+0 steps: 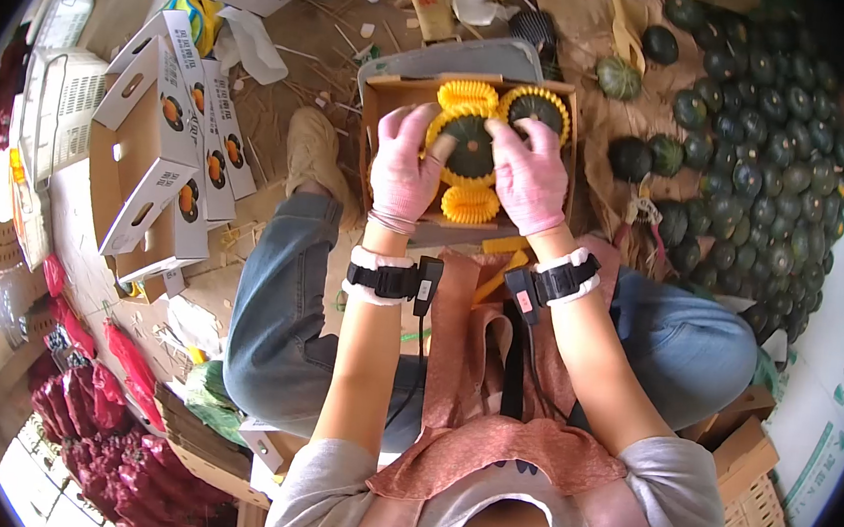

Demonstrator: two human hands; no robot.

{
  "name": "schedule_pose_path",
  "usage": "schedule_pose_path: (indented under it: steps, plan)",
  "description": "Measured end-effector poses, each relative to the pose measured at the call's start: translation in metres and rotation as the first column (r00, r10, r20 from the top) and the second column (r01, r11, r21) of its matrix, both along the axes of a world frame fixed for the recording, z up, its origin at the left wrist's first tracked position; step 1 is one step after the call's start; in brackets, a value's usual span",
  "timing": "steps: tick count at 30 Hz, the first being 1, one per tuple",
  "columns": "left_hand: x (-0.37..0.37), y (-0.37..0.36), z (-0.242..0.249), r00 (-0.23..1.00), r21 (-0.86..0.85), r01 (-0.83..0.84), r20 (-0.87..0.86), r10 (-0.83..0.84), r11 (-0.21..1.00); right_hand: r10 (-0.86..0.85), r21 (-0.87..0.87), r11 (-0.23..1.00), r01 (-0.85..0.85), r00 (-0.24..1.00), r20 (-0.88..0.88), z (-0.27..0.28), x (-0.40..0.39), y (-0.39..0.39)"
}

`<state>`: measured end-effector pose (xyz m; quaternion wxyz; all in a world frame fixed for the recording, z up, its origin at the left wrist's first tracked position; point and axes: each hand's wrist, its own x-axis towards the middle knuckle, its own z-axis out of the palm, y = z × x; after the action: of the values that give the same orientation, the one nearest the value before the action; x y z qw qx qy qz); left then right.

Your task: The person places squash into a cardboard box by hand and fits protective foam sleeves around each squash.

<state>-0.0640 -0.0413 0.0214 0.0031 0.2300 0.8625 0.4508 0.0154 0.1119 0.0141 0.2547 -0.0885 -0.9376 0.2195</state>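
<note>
A dark green pumpkin wrapped in a yellow foam net sits in the middle of an open cardboard box in front of me. My left hand, in a pink glove, closes on its left side. Opposite it, my right hand, gloved the same way, grips the right side, fingertips at the foam edge. Another netted pumpkin fills the box's upper right corner. Yellow foam nets show above and below the held pumpkin; what they contain is hard to see.
Loose pumpkins are heaped at the right. White printed cartons stand open at the left, near my foot. A grey tray lies behind the box. Dark red mesh bags are piled lower left.
</note>
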Motion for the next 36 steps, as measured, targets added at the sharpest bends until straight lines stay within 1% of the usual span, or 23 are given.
schedule_pose_path:
  steps: [1, 3, 4, 7, 12, 15, 16, 17, 18, 19, 20, 21, 23, 24, 25, 26, 27, 28, 30, 31, 32, 33, 36]
  plan:
    - [0.003, -0.002, 0.006, 0.991, -0.094, 0.125, -0.044, -0.130, 0.988, 0.026, 0.012, 1.000, -0.028, 0.988, 0.155, 0.007, 0.009, -0.007]
    - [0.008, -0.001, 0.002, 0.979, -0.278, 0.199, 0.013, -0.203, 0.940, -0.085, -0.078, 0.990, 0.114, 0.948, 0.306, 0.009, 0.010, -0.020]
    - [0.009, -0.001, 0.001, 0.979, -0.274, 0.203, 0.061, -0.193, 0.940, -0.116, -0.155, 0.972, 0.178, 0.931, 0.346, 0.003, 0.009, -0.021]
    - [0.005, -0.001, 0.001, 0.972, -0.267, 0.217, 0.151, -0.181, 0.939, -0.032, -0.389, 0.908, 0.155, 0.952, 0.305, -0.013, 0.013, -0.019]
    - [0.006, 0.001, 0.003, 0.971, -0.309, 0.225, 0.150, -0.186, 0.924, 0.006, -0.481, 0.872, 0.091, 0.981, 0.196, -0.028, 0.015, -0.015]
    - [0.008, -0.002, -0.005, 0.973, -0.248, 0.218, 0.127, -0.191, 0.944, 0.027, -0.490, 0.869, 0.067, 0.983, 0.183, -0.033, 0.015, -0.012]
    - [0.007, -0.005, -0.007, 0.959, -0.150, 0.246, 0.185, -0.217, 0.958, 0.011, -0.477, 0.874, 0.089, 0.979, 0.203, -0.028, 0.014, -0.011]
    - [0.010, -0.007, -0.005, 0.926, 0.129, 0.205, 0.295, -0.235, 0.970, 0.104, -0.534, 0.843, 0.068, 0.953, 0.284, -0.019, 0.012, -0.003]
    - [0.017, -0.008, -0.003, 0.878, 0.396, 0.119, 0.387, -0.283, 0.911, 0.077, -0.590, 0.799, 0.115, 0.954, 0.290, -0.010, 0.011, -0.004]
    - [0.023, -0.008, 0.000, 0.818, 0.622, -0.007, 0.454, -0.354, 0.783, 0.050, -0.641, 0.750, 0.163, 0.952, 0.301, 0.013, 0.008, -0.008]
    - [0.028, -0.004, 0.012, 0.812, 0.587, -0.086, 0.509, -0.285, 0.805, 0.087, -0.539, 0.832, 0.128, 0.930, 0.356, 0.035, 0.004, -0.013]
    - [0.035, -0.003, 0.025, 0.795, 0.544, -0.169, 0.568, -0.212, 0.822, 0.086, -0.488, 0.872, 0.033, 0.972, 0.220, 0.039, 0.002, -0.018]
    - [0.037, -0.017, 0.031, 0.756, 0.758, -0.262, 0.546, -0.361, 0.597, 0.031, -0.508, 0.847, 0.154, 0.941, 0.337, 0.045, -0.014, -0.029]
    - [0.031, -0.026, 0.026, 0.786, 0.666, -0.251, 0.564, -0.254, 0.702, 0.047, -0.481, 0.865, 0.144, 0.931, 0.363, 0.051, -0.026, -0.032]
    - [0.029, -0.036, 0.020, 0.811, 0.687, -0.324, 0.555, -0.182, 0.650, 0.061, -0.459, 0.877, 0.139, 0.917, 0.395, 0.055, -0.036, -0.040]
    - [0.028, -0.044, 0.009, 0.898, 0.461, -0.354, 0.412, 0.157, 0.813, 0.003, -0.363, 0.924, 0.121, 0.947, 0.322, 0.050, -0.047, -0.050]
    - [0.024, -0.051, -0.004, 0.893, 0.201, -0.448, 0.144, 0.426, 0.871, -0.038, -0.297, 0.948, 0.116, 0.966, 0.257, 0.049, -0.058, -0.060]
    - [0.022, -0.059, -0.015, 0.861, -0.084, -0.506, -0.118, 0.495, 0.859, -0.061, -0.250, 0.963, 0.103, 0.983, 0.171, 0.043, -0.068, -0.068]
    - [0.026, -0.066, -0.041, 0.873, -0.312, -0.464, -0.004, 0.487, 0.829, -0.080, -0.154, 0.984, 0.083, 0.996, 0.029, 0.017, -0.089, -0.082]
    - [0.033, -0.067, -0.057, 0.878, -0.390, -0.410, 0.078, 0.473, 0.825, -0.086, -0.076, 0.993, 0.091, 0.994, 0.063, 0.004, -0.095, -0.088]
    - [0.033, -0.061, -0.066, 0.833, -0.103, -0.496, 0.222, 0.506, 0.862, -0.108, -0.053, 0.992, 0.114, 0.987, 0.117, -0.007, -0.096, -0.093]
    - [0.035, -0.063, -0.073, 0.848, -0.173, -0.483, 0.153, 0.508, 0.858, -0.128, -0.026, 0.991, 0.134, 0.977, 0.172, -0.018, -0.095, -0.096]
    - [0.035, -0.062, -0.073, 0.808, -0.151, -0.516, 0.241, 0.538, 0.843, -0.090, 0.068, 0.995, 0.072, 0.944, 0.316, -0.027, -0.078, -0.102]
